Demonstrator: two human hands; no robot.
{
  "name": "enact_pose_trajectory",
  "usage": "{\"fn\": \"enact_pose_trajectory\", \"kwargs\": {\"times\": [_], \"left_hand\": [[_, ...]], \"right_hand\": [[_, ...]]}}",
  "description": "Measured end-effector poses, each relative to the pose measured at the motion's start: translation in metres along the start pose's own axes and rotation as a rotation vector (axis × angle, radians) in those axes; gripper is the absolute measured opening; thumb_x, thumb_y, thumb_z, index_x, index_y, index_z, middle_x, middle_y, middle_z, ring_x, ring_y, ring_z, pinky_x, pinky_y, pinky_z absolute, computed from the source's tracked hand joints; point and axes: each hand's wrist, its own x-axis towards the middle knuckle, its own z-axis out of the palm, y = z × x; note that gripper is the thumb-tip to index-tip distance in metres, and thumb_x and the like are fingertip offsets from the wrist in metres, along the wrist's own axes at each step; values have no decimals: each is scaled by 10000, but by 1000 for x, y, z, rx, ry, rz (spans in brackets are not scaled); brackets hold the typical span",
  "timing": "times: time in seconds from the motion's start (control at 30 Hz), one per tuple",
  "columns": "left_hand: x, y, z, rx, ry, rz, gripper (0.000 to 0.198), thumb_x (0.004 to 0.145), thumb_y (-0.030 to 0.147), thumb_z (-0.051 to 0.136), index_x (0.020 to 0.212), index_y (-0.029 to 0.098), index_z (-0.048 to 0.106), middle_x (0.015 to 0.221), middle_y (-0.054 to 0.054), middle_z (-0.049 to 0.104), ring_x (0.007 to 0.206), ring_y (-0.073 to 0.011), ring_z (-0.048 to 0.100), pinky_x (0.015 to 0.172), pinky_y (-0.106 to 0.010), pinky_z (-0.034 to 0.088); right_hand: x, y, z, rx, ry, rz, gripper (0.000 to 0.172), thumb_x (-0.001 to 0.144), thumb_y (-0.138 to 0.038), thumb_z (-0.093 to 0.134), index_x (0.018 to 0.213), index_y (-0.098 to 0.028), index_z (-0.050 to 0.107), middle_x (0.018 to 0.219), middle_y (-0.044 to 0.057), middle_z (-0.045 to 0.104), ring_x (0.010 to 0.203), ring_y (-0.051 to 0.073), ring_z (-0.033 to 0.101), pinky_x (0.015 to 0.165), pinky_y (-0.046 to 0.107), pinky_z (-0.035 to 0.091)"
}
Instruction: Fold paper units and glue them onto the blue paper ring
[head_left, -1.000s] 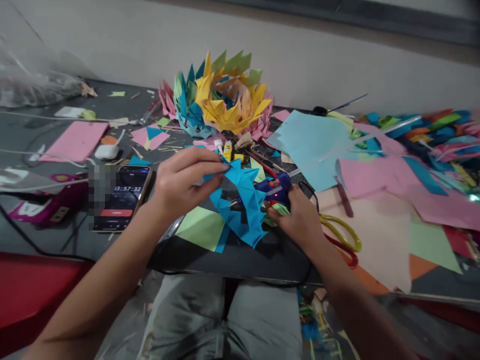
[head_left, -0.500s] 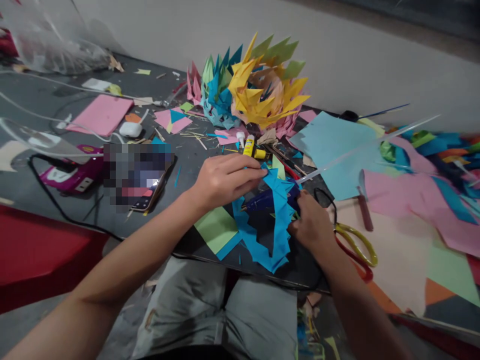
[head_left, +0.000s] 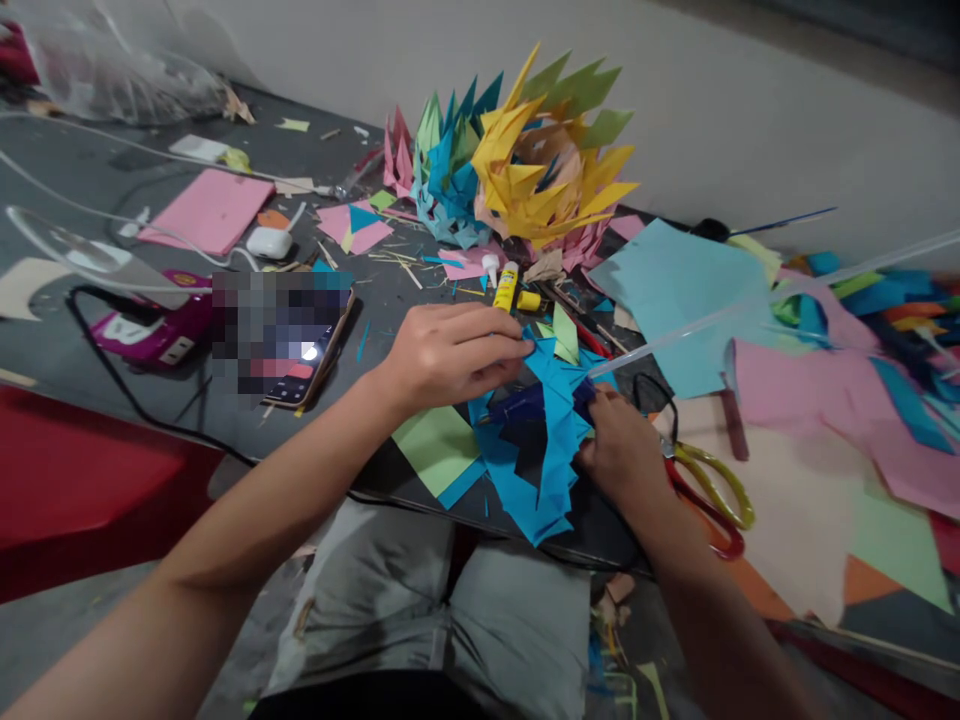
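Note:
My left hand (head_left: 450, 352) pinches the top edge of a spiky blue folded-paper piece (head_left: 544, 455) over the dark table's (head_left: 90, 385) front edge. My right hand (head_left: 619, 450) is closed round a blue glue gun (head_left: 525, 402), whose nozzle pokes in under the blue paper. A long clear glue stick (head_left: 750, 305) runs from the gun up to the right. Behind stands a big spiky paper flower (head_left: 517, 165) of yellow, blue, green and pink. A yellow glue bottle (head_left: 506, 287) lies just beyond my left hand.
A phone (head_left: 307, 360) lies left of my left hand, beside a magenta device (head_left: 146, 335) with a black cable. Yellow-and-red scissors (head_left: 709, 495) lie right of my right hand. Loose coloured sheets (head_left: 810, 400) cover the right side. A green sheet (head_left: 435, 445) lies under the blue piece.
The view has shifted and come closer. The blue paper piece now covers more of the glue gun, and my right hand has moved in under it.

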Motion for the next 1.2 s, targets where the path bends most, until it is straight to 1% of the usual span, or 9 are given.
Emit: {"fn": "enact_pose_trajectory", "kwargs": {"times": [0.33, 0.47, 0.63, 0.73, 0.9, 1.0, 1.2], "left_hand": [[1, 1, 2, -17, 14, 11, 77, 761, 235, 608, 795, 170, 585, 740, 2, 650, 642, -84, 606, 580, -180, 477], [-1, 1, 3, -18, 10, 15, 76, 768, 242, 599, 796, 174, 580, 737, 5, 647, 645, -84, 603, 589, -185, 477], [-3, 0, 3, -13, -20, 21, 85, 770, 255, 599, 812, 183, 584, 747, 8, 648, 664, -85, 607, 606, -189, 483], [-3, 0, 3, -16, -18, 25, 85, 762, 247, 608, 812, 182, 585, 750, 7, 649, 667, -84, 609, 612, -189, 486], [-2, 0, 4, -15, 0, 25, 65, 775, 246, 593, 799, 186, 581, 730, 12, 648, 659, -80, 612, 608, -184, 481], [-4, 0, 5, -7, -9, 13, 58, 788, 253, 576, 804, 198, 586, 738, 18, 649, 670, -77, 617, 618, -184, 485], [-6, -1, 5, -13, -5, 21, 67, 769, 249, 598, 807, 193, 596, 762, 17, 656, 675, -84, 618, 617, -194, 497]], "right_hand": [[-3, 3, 5, 30, 16, -5, 214, 708, -73, 385, 892, -130, 478, 779, 107, 573, 661, 217, 538, 552, 297, 412], [-5, 4, 6, 39, -18, 12, 231, 705, -76, 395, 908, -143, 482, 809, 106, 578, 696, 222, 547, 580, 306, 428], [-5, 5, 3, 26, -78, 74, 253, 690, -85, 411, 921, -154, 487, 849, 113, 585, 711, 232, 546, 589, 320, 433], [-5, 7, 1, 38, -119, 102, 254, 691, -102, 429, 931, -164, 490, 860, 108, 583, 724, 236, 541, 582, 317, 424], [-7, 10, 0, 53, -142, 134, 196, 740, -168, 450, 929, -171, 502, 869, 107, 567, 758, 243, 526, 608, 323, 409], [-8, 12, 0, 45, -139, 136, 177, 763, -203, 456, 929, -164, 502, 866, 109, 561, 759, 244, 523, 616, 328, 404], [-7, 16, -4, 26, -97, 93, 183, 799, -246, 451, 952, -155, 493, 840, 106, 569, 739, 240, 534, 599, 322, 403]]}}
